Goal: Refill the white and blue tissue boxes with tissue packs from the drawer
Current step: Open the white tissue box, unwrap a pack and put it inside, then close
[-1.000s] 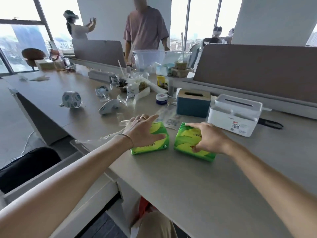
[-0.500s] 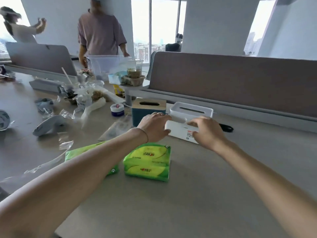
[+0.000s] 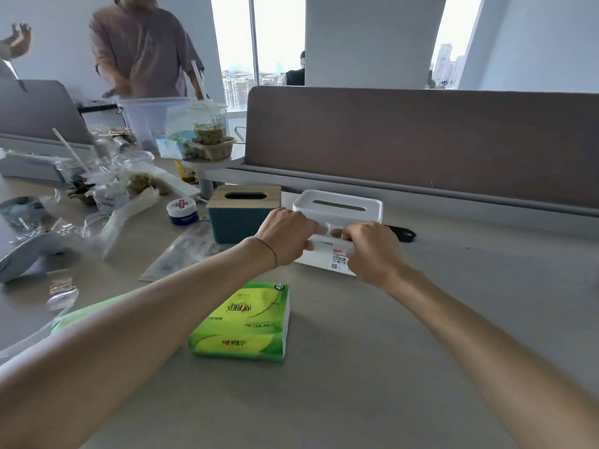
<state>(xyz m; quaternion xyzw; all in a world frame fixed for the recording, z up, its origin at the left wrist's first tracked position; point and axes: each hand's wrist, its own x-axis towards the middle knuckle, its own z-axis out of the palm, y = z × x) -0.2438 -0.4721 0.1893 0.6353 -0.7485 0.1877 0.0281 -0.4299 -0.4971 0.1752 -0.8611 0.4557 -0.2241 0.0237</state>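
The white tissue box point(image 3: 340, 209) stands on the desk in front of a brown partition. My left hand point(image 3: 285, 236) grips its front left corner and my right hand point(image 3: 372, 251) grips its front right side. The blue tissue box point(image 3: 240, 218) with a wooden slotted lid stands just left of it, untouched. One green tissue pack point(image 3: 246, 322) lies flat on the desk below my hands. A second green pack point(image 3: 81, 315) lies further left, mostly hidden under my left forearm. The drawer is out of view.
Clutter fills the left of the desk: plastic wrappers point(image 3: 123, 209), a small round tin point(image 3: 182, 211), a clear bin point(image 3: 152, 119), food cups point(image 3: 207, 134). A black object point(image 3: 402, 234) lies behind the white box. A person in a mauve shirt point(image 3: 142, 47) stands across the desk.
Both hands left the green packs and moved up to the white tissue box, now gripping its front. My view turned to the right and drew closer to the boxes.
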